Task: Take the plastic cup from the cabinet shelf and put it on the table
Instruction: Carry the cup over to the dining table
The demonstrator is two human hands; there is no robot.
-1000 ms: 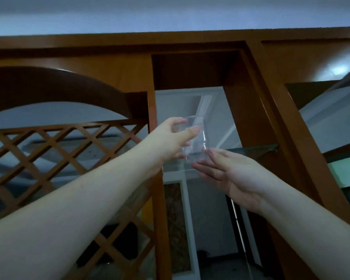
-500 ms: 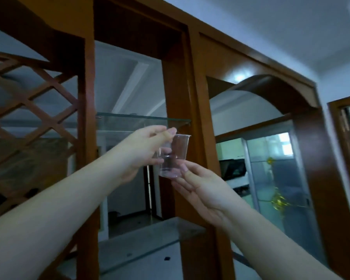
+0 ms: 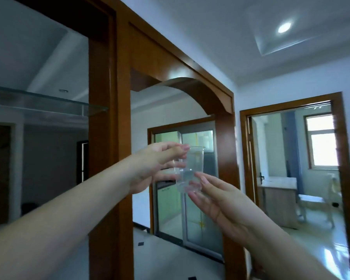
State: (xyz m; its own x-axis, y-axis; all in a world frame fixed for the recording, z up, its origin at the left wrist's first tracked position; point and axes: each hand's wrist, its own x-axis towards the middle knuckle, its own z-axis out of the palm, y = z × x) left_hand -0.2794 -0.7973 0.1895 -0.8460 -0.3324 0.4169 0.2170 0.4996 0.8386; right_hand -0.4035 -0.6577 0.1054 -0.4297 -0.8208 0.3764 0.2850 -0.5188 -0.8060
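A clear plastic cup (image 3: 192, 166) is held upright in the air in front of me, away from the cabinet. My left hand (image 3: 158, 168) grips its side, thumb and fingers wrapped around it. My right hand (image 3: 212, 201) is under the cup with fingers spread, fingertips touching its base. The cabinet's glass shelf (image 3: 49, 106) is at the left, bare where I can see it. No table surface is in view.
A wooden cabinet post (image 3: 109, 138) and a wooden arch (image 3: 190, 87) stand just behind the hands. Beyond are glass sliding doors (image 3: 190, 199) and an open doorway (image 3: 291, 168) to a room with a white chair (image 3: 319, 203) at the right.
The view has swung right, away from the cabinet. Both hands carried the cup off the glass shelf and rightwards, keeping the same hold.
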